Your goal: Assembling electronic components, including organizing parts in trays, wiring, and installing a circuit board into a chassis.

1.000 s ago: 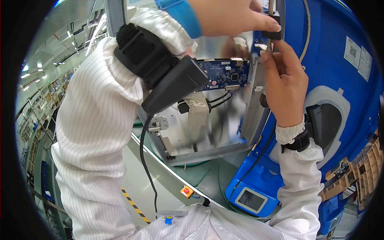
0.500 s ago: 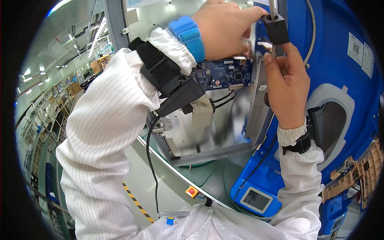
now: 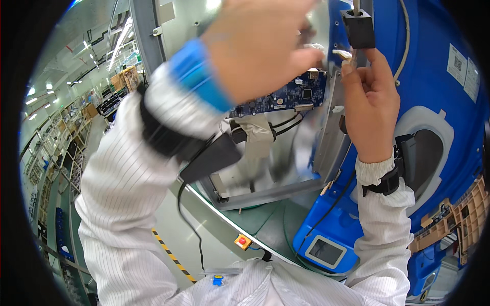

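Observation:
My right hand [image 3: 375, 102] is closed, its thumb and index finger pinching a grey cable just below a black cube-shaped cable block [image 3: 359, 29]. The cable runs up through the block, and a small white connector [image 3: 343, 53] sits beside my thumb tip. My left hand [image 3: 260, 46] is smeared by motion, left of the block and apart from it. Its thumb stands away from the fingers, part of which run past the upper edge, and nothing shows in its grip. Beneath it lies a blue circuit board [image 3: 291, 97], partly hidden by the hand.
The board sits in a metal frame [image 3: 270, 193] with black cables and beige tape [image 3: 256, 135]. On the right rises a large blue housing [image 3: 429, 66] with a grey-rimmed opening. A blue unit with a small screen [image 3: 326, 251] and a red button on a yellow box [image 3: 242, 241] are nearer me.
My left hand has come off the block and swung left and toward me. My right hand keeps its pinch on the cable, while the block appears slightly farther right and higher.

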Demonstrator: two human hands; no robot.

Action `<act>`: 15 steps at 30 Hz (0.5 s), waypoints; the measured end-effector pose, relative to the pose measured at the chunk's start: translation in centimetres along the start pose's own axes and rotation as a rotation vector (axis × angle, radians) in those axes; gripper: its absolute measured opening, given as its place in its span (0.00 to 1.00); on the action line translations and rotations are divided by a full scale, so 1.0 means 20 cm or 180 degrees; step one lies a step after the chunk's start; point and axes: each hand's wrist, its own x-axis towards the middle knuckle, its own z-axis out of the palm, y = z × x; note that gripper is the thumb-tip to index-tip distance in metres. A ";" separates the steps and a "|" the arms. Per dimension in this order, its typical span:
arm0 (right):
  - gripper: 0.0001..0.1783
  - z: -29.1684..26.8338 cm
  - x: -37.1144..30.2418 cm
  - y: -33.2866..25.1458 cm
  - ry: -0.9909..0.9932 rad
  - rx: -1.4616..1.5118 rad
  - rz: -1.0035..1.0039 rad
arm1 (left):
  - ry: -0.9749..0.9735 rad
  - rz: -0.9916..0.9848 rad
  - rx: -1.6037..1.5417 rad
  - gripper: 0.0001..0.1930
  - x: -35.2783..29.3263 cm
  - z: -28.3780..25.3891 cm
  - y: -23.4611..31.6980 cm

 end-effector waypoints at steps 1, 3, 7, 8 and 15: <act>0.22 0.00 0.00 0.01 0.0014 -0.0060 -0.0008 | -0.0024 -0.0372 -0.0418 0.22 -0.08 -0.03 0.02; 0.21 0.01 0.00 0.01 -0.0045 -0.0272 -0.0102 | 0.0255 -0.0331 -0.0712 0.31 -0.29 -0.18 -0.05; 0.23 0.06 0.03 0.03 -0.0164 -0.0586 -0.0302 | 0.1975 -0.0809 -0.1018 0.38 -0.91 -0.20 -0.08; 0.23 0.07 0.03 0.01 -0.0152 -0.0713 -0.0519 | 0.2235 -0.0961 -0.0968 0.38 -1.13 -0.19 -0.11; 0.22 0.13 0.03 0.00 -0.0471 -0.1311 -0.0825 | 0.0066 -0.2901 -0.1946 0.41 -1.96 0.22 0.06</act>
